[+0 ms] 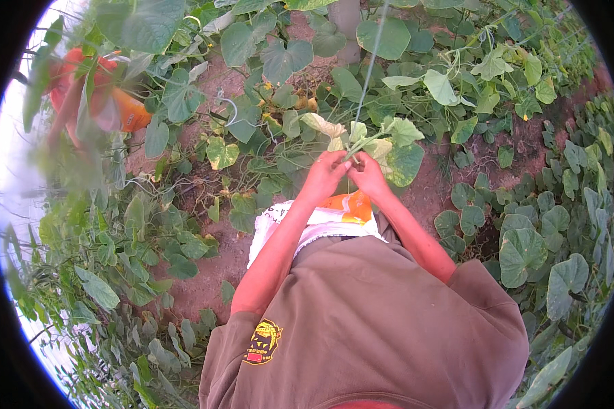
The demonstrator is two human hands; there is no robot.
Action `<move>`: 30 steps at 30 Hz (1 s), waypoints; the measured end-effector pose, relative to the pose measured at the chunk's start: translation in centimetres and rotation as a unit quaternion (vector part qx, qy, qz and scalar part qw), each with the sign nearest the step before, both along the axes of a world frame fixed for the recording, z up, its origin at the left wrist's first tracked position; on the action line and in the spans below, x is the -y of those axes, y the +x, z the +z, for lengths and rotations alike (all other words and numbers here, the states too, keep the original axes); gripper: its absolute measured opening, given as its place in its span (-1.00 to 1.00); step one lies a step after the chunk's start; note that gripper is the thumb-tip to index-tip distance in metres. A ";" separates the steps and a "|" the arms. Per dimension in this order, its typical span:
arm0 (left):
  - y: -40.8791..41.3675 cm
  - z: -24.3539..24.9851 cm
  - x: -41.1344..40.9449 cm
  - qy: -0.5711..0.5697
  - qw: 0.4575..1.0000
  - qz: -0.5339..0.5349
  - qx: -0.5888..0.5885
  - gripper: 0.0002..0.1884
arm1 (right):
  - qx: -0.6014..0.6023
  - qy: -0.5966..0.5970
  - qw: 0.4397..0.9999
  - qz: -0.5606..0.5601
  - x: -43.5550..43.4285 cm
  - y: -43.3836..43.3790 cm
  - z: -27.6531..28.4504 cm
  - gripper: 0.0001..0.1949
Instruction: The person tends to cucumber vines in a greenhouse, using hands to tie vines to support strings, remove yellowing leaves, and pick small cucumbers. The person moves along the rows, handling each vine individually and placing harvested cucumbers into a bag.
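Observation:
Both of my hands meet on the stem of a leafy vine (360, 145), in front of my chest. My left hand (327, 171) pinches the stem from the left, thumb and fingers together. Close beside it, my right hand (364, 171) has its fingers curled on the same stem. Pale and yellowed leaves (325, 124) and a mottled green leaf (405, 162) fan out around the fingers. A taut string (372, 66) runs up from the vine at my fingertips. Below my hands, a white and orange printed plastic sack (286, 225) lies at my waist.
Dense vines with broad leaves (522, 255) line the right side; more foliage (102, 255) fills the left. Reddish soil (194, 286) shows between them. A grey post (345, 25) stands ahead. Another person in red (64, 76) is at the upper left, beside an orange bag (130, 110). Loose string (230, 110) hangs nearby.

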State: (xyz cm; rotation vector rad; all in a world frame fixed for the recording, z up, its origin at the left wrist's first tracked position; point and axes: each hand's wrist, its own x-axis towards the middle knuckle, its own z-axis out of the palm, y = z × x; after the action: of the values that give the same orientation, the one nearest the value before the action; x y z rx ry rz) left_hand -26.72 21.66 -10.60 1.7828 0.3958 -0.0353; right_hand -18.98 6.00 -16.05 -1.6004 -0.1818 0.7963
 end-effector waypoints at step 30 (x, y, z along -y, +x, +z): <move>-3.3 4.7 0.9 -0.304 0.946 0.043 0.105 -0.74 | 0.058 0.090 0.969 0.222 -2.1 7.6 23.2 -0.56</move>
State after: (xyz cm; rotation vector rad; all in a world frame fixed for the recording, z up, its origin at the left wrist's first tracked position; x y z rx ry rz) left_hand -29.98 20.77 -5.95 1.1441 0.2691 0.0862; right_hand -11.37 8.09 7.11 -1.4507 -0.6958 0.9960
